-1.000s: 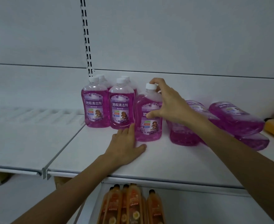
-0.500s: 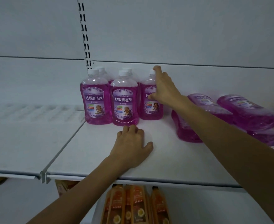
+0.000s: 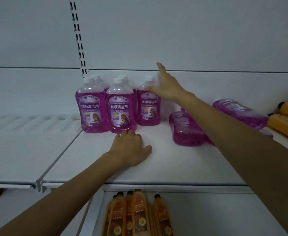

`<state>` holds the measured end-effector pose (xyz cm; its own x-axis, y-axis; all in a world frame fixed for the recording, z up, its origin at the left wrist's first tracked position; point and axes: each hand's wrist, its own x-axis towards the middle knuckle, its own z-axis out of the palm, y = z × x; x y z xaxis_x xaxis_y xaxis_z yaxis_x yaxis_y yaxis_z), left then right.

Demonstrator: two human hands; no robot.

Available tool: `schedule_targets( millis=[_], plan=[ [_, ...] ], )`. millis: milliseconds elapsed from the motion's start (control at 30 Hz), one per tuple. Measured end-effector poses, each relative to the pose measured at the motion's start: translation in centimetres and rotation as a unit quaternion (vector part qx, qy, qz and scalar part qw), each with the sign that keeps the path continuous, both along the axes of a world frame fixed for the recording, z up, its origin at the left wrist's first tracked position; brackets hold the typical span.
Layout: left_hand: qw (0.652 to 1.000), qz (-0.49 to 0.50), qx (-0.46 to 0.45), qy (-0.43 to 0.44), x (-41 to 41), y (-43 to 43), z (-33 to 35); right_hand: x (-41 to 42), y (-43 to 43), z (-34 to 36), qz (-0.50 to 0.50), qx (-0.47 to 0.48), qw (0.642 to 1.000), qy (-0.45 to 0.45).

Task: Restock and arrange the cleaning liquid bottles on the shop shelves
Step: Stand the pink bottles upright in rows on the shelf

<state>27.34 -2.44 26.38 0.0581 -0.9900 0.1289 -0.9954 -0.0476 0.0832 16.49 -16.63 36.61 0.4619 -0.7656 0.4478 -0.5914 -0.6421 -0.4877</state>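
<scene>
- Purple floor-cleaner bottles (image 3: 121,111) stood upright in a cluster at the back left of the white shelf (image 3: 173,164); five white caps showed, two of them behind the front pair;
- the rightmost upright bottle (image 3: 148,108) stood just beside the others, its label facing out;
- the right hand (image 3: 169,87) hung at that bottle's shoulder, fingers straight and spread, gripping nothing; blur hid whether the thumb touched the plastic;
- the left hand (image 3: 129,149) lay palm down on the shelf, fingers loosely bent and holding nothing, tips just by the base of the front middle bottle;
- toppled purple bottles (image 3: 187,128) lay on their sides to the right, partly under the right forearm;
- orange bottles (image 3: 286,123) lay at the far right; more stood on the lower shelf (image 3: 207,189).
</scene>
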Motion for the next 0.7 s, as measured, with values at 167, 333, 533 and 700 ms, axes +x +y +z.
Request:
schedule_targets(
  millis=[167,333,533,700],
  plan=[
    [0.986,-0.027,-0.095,0.136,-2.2,-2.3,2.6,-6.1,0.0,1.5,-0.063,0.003,0.998,-0.027],
    [0.964,-0.098,-0.082,0.234,-6.1,-3.9,4.4,-11.2,-1.0,0.4,-0.135,0.065,0.989,0.007],
    [0.958,-0.103,-0.078,0.257,-9.9,-5.5,4.8,-12.1,-1.9,-1.3,-0.146,0.108,0.983,0.027],
    [0.957,-0.085,-0.067,0.270,-10.8,-7.4,3.7,-11.7,-2.4,-1.9,-0.168,0.128,0.974,0.080]
  ],
)
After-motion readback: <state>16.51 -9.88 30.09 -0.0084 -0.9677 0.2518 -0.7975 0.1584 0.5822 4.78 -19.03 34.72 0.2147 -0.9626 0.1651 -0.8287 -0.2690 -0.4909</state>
